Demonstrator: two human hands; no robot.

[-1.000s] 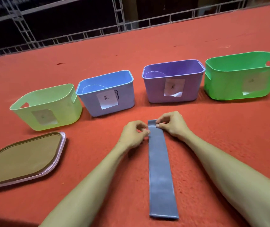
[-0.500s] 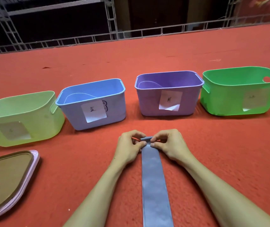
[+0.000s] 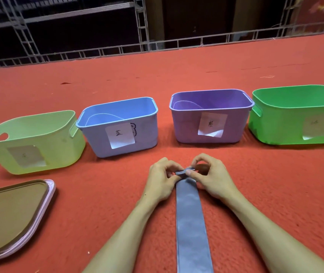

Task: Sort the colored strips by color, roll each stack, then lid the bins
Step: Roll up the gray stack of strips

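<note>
Red carpet (image 3: 255, 62), grey metal railing (image 3: 177, 45)

4 bins (image 3: 118, 127), 1 lid (image 3: 15, 217), 1 strip (image 3: 191, 223), 2 hands (image 3: 162, 179).

A red carpet (image 3: 177, 71) with a coarse, looped pile covers the whole near surface and runs back to a straight far edge. A few small dark specks and bits of thread lie scattered on it toward that far edge. Along the edge stands a low grey metal truss railing (image 3: 177, 45). From it taller truss uprights (image 3: 142, 22) rise. Behind them the room is dark, with faint horizontal bars at the far left and a reddish panel (image 3: 318, 10) at the far right corner.
</note>
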